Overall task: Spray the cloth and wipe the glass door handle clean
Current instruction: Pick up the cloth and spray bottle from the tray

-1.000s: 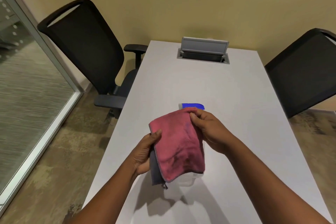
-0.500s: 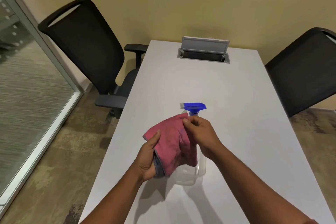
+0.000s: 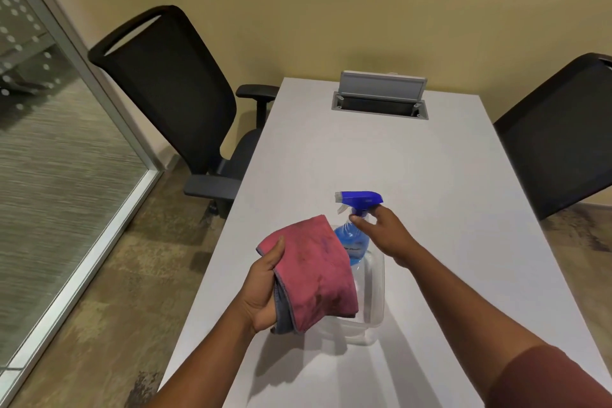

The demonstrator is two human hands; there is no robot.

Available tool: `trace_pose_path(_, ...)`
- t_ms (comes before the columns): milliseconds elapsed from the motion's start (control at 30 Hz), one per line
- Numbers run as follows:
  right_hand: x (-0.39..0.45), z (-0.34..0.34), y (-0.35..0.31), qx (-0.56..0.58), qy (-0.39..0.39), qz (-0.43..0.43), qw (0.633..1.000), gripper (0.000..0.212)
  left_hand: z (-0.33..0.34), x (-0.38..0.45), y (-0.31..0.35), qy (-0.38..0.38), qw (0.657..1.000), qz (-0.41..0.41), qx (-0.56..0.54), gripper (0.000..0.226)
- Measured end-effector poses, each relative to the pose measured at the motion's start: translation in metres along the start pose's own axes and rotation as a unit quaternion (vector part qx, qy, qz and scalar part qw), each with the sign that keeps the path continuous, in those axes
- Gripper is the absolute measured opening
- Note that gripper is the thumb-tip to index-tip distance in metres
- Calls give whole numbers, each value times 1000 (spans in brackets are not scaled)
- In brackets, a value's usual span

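Note:
My left hand [image 3: 263, 291] grips a folded pink cloth [image 3: 316, 272] with a grey underside, held above the near part of the white table [image 3: 447, 209]. Just behind the cloth a clear spray bottle [image 3: 371, 291] with blue liquid and a blue trigger head [image 3: 359, 199] stands upright on the table. My right hand [image 3: 385, 232] is at the bottle's neck, thumb and forefinger curled on either side of it just under the head. The cloth hides the bottle's left side. No door handle is in view.
A glass wall with a metal frame [image 3: 109, 129] runs along the left. Black office chairs stand at the table's left [image 3: 172, 83] and right [image 3: 559, 136]. An open grey cable box [image 3: 381, 99] sits at the table's far end.
My right hand has let go of the cloth and moved up to the bottle's neck. My left hand now holds the cloth alone, shifted lower and left, which uncovers the bottle.

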State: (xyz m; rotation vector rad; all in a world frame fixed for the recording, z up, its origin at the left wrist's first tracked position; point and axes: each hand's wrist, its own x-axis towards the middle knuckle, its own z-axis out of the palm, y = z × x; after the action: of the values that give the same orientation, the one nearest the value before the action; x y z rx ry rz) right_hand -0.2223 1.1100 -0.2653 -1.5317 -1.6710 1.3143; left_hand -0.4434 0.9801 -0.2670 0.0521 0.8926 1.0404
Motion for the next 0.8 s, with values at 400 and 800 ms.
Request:
trace_pose_path(400,1,0,-22,148,100,-89,980,27,-6,8,25,-13,999,44,-24,59)
trace_pose_path(800,-60,-9,-63,141,-42,-102,984,29,26,35,41,-38,997,71,-23,72)
